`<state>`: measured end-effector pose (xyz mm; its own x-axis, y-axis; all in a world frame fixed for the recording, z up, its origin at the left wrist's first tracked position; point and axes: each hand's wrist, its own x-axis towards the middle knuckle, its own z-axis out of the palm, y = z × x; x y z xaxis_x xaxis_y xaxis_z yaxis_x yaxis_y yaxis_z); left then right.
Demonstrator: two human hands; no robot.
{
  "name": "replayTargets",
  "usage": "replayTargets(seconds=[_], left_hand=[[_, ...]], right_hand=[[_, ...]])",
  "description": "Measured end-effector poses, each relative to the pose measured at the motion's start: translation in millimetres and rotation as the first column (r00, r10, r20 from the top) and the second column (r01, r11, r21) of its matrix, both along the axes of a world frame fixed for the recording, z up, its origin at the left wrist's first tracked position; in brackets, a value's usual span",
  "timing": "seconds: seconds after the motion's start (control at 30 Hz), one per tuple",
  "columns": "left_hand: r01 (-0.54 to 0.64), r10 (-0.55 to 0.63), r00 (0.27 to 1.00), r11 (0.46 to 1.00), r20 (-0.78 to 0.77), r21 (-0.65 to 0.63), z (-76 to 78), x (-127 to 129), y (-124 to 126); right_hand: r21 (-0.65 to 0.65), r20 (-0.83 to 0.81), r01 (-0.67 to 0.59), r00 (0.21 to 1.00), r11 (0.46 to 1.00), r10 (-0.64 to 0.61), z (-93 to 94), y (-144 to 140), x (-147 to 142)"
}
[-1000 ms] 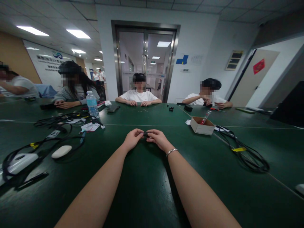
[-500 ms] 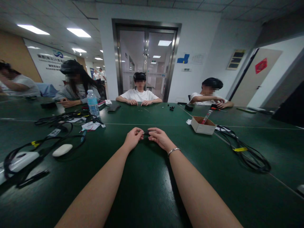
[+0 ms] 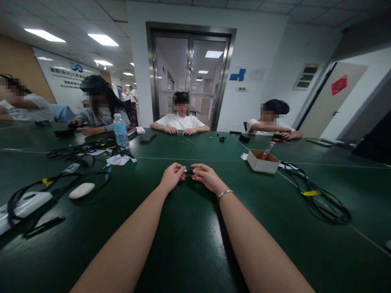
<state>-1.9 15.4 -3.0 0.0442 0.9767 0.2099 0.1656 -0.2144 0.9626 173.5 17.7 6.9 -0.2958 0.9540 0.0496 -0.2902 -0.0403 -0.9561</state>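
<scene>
Just above the dark green table (image 3: 189, 232), my two hands face each other in the middle of the head view. Between their fingertips is a small black object (image 3: 190, 171) with a shiny, metal-looking part at its left side; it is too small to name. My left hand (image 3: 173, 176) pinches the shiny side between thumb and fingers. On the black side, the thumb and fingers of my right hand (image 3: 206, 176) close round it and hide part of it. A silver bracelet (image 3: 225, 194) circles my right wrist.
A small box (image 3: 263, 163) with a red-labelled item stands right, near a coiled black cable (image 3: 328, 205). To the left lie more cables (image 3: 30, 187), a white oval case (image 3: 82, 190) and a water bottle (image 3: 121, 132). Several people sit round the table.
The view has shifted slightly. The shiny part between my fingers shows more clearly, and my hands keep nearly the same pose. At left, a seated person's hand has come up with something dark.
</scene>
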Motion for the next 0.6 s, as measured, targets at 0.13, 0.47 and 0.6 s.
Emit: replayTargets(seconds=[0.13, 0.47, 0.6], left_hand=[[0.009, -0.009, 1.000, 1.000, 0.015, 0.002, 0.4, -0.3, -0.4], [0.021, -0.021, 1.000, 1.000, -0.016, -0.024, -0.4, -0.9, 1.5], [0.014, -0.014, 1.000, 1.000, -0.008, -0.018, -2.4, -0.6, 3.1]], right_hand=[[-0.002, -0.011, -0.009, 1.000, 1.000, 0.009, 0.9, -1.2, -0.1], [0.002, -0.016, -0.014, 1.000, 1.000, 0.014, -1.4, 1.3, 0.6], [0.005, -0.035, -0.034, 0.999, 0.999, 0.034, -4.1, 3.6, 1.6]])
